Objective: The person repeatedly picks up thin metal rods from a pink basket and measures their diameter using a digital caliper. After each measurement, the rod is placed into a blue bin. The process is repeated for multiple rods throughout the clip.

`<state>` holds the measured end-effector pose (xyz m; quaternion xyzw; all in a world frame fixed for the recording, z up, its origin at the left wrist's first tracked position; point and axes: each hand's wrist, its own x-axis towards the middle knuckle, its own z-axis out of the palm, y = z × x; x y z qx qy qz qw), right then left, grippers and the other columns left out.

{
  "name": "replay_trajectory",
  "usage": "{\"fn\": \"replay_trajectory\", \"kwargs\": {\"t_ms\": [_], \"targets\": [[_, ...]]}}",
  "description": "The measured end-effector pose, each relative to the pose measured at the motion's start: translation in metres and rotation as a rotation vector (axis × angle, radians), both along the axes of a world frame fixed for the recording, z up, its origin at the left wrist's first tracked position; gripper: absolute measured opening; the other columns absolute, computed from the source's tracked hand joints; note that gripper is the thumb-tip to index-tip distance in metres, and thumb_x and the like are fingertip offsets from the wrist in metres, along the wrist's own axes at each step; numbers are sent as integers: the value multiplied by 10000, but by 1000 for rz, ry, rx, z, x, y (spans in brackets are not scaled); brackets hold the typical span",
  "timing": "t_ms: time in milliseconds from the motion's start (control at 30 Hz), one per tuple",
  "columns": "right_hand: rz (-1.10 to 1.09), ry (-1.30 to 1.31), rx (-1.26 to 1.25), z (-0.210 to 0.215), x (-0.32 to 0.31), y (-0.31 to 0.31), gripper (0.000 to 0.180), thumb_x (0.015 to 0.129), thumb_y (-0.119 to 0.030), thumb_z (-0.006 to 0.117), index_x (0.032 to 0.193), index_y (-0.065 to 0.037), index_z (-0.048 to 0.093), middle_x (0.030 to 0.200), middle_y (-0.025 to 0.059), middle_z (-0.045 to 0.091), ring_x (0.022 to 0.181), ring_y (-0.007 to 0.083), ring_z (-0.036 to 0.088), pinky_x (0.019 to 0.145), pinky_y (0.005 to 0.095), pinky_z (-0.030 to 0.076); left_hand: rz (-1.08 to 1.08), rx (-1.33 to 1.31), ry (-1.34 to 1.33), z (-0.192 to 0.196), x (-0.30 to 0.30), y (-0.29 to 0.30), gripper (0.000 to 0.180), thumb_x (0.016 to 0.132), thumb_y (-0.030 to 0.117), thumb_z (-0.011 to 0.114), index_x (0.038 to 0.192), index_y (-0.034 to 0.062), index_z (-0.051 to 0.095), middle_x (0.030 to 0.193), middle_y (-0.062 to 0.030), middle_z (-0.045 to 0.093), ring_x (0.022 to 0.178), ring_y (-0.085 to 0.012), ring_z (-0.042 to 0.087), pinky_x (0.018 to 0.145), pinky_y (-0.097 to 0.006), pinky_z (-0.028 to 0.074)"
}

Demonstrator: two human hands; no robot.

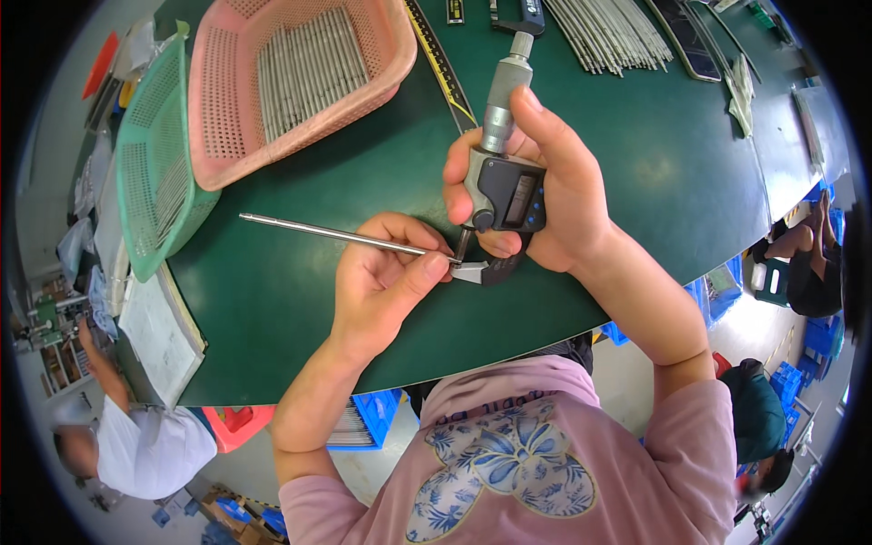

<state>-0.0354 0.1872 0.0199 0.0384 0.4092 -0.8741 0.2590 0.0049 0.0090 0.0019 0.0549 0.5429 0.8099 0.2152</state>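
My left hand (388, 277) pinches a thin metal rod (336, 233) near its right end, between thumb and fingers. The rod slants up to the left over the green table. Its right end sits at the measuring gap of a digital micrometer (507, 186); whether both jaws touch it I cannot tell. My right hand (563, 173) is wrapped round the micrometer's body, the thumb lying against its grey thimble, which points away from me. A small display and blue buttons face up on the micrometer.
A pink basket (218, 109) of metal rods stands at the far left, beside a green basket (136, 173) with more rods. Loose rods (609, 34) and a phone (686, 38) lie at the back right. Papers (159, 336) rest on the left edge. Other people sit at both sides.
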Motion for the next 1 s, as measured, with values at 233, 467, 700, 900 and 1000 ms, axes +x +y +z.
{"fn": "replay_trajectory", "kwargs": {"t_ms": [233,467,700,900,1000], "targets": [[67,-140,-84,3,-1,1,637,895,-483,173,851,38,536,645,130,563,369,152,407,369,249,353,-52,48,17,-4,-1,-4,158,794,21,604,894,15,481,897,-75,551,807,-116,530,718,-246,439],[83,-180,-160,1,0,3,656,840,-564,274,844,40,532,644,125,569,371,145,420,364,240,354,-103,135,41,-8,-3,-6,160,782,-13,588,886,27,473,940,-79,519,851,-122,517,744,-250,432],[58,-120,-12,1,1,1,647,786,-619,389,795,9,544,622,106,574,359,114,416,340,203,327,-136,116,62,-7,-4,-5,184,774,-19,595,910,19,478,948,-78,517,855,-112,519,740,-244,436],[36,-68,33,3,-1,2,644,834,-603,301,783,-14,556,620,134,566,362,127,418,320,216,345,-90,51,-3,-4,0,-1,190,781,4,605,925,7,481,938,-71,531,849,-105,527,750,-237,434],[34,-38,15,2,-1,1,639,846,-586,286,792,-8,554,623,136,565,361,128,417,320,217,347,-90,46,9,-6,-1,-3,179,789,11,599,924,7,481,931,-73,538,842,-106,527,747,-240,433]]}}
